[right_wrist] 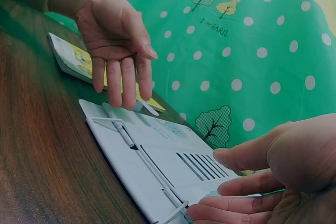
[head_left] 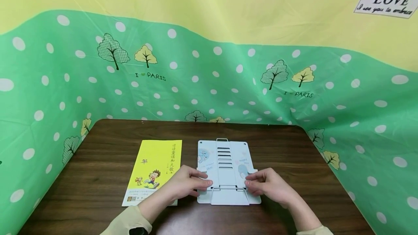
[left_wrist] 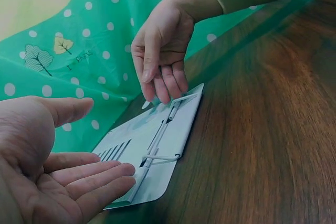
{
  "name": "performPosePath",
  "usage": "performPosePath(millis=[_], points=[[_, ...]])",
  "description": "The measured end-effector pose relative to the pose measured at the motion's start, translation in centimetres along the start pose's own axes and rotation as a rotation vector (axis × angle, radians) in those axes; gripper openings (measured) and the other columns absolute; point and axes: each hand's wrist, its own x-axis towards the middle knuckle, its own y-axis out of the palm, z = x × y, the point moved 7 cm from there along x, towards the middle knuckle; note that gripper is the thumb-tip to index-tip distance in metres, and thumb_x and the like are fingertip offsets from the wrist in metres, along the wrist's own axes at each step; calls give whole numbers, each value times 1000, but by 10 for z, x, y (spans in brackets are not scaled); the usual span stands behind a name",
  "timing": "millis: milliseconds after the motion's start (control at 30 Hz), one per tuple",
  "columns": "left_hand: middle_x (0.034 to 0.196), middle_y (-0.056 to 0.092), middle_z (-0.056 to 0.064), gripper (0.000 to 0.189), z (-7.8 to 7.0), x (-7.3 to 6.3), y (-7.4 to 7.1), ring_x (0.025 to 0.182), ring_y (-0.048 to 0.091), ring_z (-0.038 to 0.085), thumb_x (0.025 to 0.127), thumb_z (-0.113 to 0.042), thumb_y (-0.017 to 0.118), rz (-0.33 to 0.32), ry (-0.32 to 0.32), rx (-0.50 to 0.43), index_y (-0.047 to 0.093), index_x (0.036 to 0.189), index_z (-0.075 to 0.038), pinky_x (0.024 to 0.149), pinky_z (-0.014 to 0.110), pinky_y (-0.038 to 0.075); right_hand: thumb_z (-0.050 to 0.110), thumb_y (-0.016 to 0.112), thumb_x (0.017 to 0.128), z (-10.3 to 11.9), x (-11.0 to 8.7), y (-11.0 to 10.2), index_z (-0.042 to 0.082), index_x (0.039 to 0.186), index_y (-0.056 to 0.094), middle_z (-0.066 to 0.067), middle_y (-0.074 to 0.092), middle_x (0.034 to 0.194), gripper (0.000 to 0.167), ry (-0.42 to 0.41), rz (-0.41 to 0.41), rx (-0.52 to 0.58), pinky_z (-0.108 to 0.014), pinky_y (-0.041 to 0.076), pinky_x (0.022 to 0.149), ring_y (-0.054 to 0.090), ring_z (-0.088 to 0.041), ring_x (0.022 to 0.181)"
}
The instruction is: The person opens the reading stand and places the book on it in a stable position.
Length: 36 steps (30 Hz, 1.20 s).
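A pale blue-white folding book stand [head_left: 226, 176] lies flat on the table, with a column of slots down its middle, blue cartoon prints and wire arms folded at its near edge. At its left edge is my left hand [head_left: 187, 181], fingers extended and palm turned inward. My right hand [head_left: 270, 185] sits opposite, fingertips at the right edge close to a small side tab. Seen from the left wrist, the left hand's fingers [left_wrist: 100, 179] are loosely straight beside the plate. The right hand's fingers [right_wrist: 239, 205] look relaxed in the right wrist view, overlapping the stand's side.
Left of the stand lies a yellow children's book [head_left: 156, 162] with cartoon figures on its cover, its lower right corner beneath the left forearm in the head view. Behind the dark wooden table [head_left: 277, 144] hangs a green and yellow dotted cloth [head_left: 209, 82].
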Motion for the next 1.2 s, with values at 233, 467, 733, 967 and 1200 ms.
performPosePath(millis=[233,467,733,967,1200], points=[[103,77,13,31,7,1,7,95,77,32,92,-22,85,9,-7,-24,78,108,5,78,46,64,10,73,101,-10,2,3,-17,111,73,-21,75,91,29,21,17,-6,-49,64,75,74,-34,85],[98,76,14,28,11,3,12,91,77,30,91,-19,86,11,-3,-6,78,103,5,77,45,64,11,74,100,-12,3,4,-13,106,75,-19,75,88,24,45,25,-20,-46,64,72,73,-30,79],[94,78,15,23,16,6,16,88,78,28,92,-17,85,16,-4,26,79,99,3,76,44,64,10,76,99,-13,3,6,-11,102,76,-18,74,83,22,42,30,-34,-44,63,69,72,-28,74],[87,78,15,21,17,8,18,85,78,27,91,-17,86,7,17,45,80,96,2,73,41,64,10,76,99,-11,5,8,-10,100,77,-15,73,80,20,33,26,-80,-42,63,67,72,-26,73],[82,77,13,17,17,11,17,80,77,23,89,-17,86,-4,29,77,81,91,0,70,39,64,9,76,98,-9,5,12,-10,100,76,-14,72,80,19,29,16,-86,-41,63,66,70,-25,72]])
